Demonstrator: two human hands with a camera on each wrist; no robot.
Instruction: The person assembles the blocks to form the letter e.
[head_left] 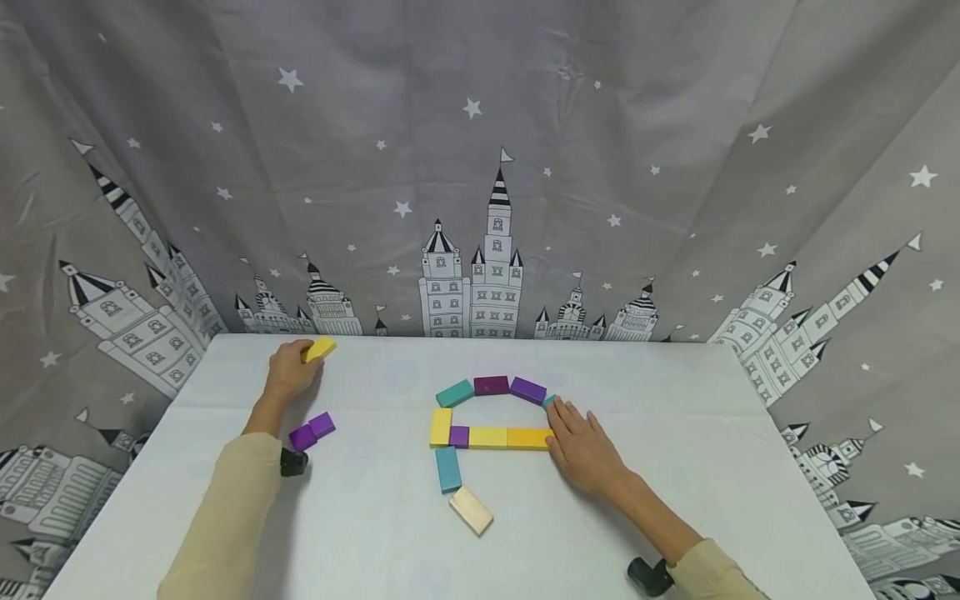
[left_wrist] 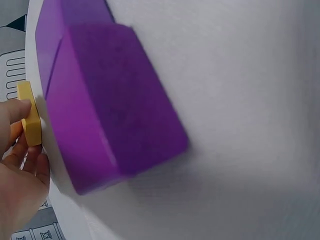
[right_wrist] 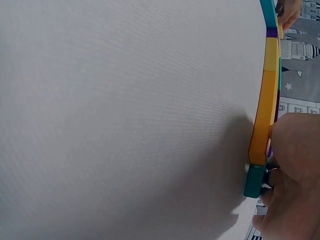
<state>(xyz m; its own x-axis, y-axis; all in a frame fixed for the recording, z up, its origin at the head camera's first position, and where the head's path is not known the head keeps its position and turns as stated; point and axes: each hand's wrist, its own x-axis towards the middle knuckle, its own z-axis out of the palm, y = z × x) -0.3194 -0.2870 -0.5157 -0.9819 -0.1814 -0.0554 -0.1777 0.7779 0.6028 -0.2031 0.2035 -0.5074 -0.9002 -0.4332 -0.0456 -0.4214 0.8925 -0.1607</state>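
Observation:
At the far left of the table my left hand (head_left: 291,371) pinches a yellow block (head_left: 321,348) between thumb and fingers. The left wrist view shows the same yellow block (left_wrist: 31,120) at its left edge. Two purple blocks (head_left: 313,431) lie together near my left forearm. My right hand (head_left: 588,450) rests with outstretched fingers at the right end of a block outline, partly covering a teal block (right_wrist: 254,181). Beside it ends a row with an orange-yellow block (head_left: 528,439), a yellow block (head_left: 487,438) and a small purple block (head_left: 459,437).
An arc of a green block (head_left: 455,393), a maroon block (head_left: 491,385) and a purple block (head_left: 528,390) curves above the row. On the left side are a yellow upright block (head_left: 441,427), a blue block (head_left: 448,470) and a natural wood block (head_left: 472,510). A grey curtain (head_left: 645,100) hangs behind.

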